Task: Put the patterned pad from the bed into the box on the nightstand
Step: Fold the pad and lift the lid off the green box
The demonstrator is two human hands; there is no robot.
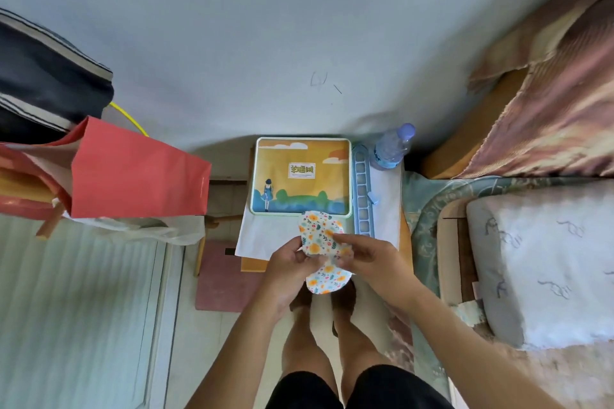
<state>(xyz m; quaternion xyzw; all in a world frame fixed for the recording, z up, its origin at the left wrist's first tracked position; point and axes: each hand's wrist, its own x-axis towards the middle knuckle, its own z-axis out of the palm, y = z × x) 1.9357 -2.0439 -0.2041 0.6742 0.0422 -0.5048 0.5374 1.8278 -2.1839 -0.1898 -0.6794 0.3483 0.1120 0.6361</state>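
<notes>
The patterned pad, white with orange flowers and small leaves, is held in the air just in front of the nightstand. My left hand grips its left edge and my right hand pinches its right side near the middle. The pad's upper end overlaps the near edge of the box, a square tin with a closed lid showing an orange sky and a small figure. The box lies flat on a white sheet on the nightstand.
A blue ice-cube tray and a lying water bottle sit right of the box. The bed with a grey pillow is at the right. A red paper bag hangs at the left over a chair. A pink mat lies on the floor.
</notes>
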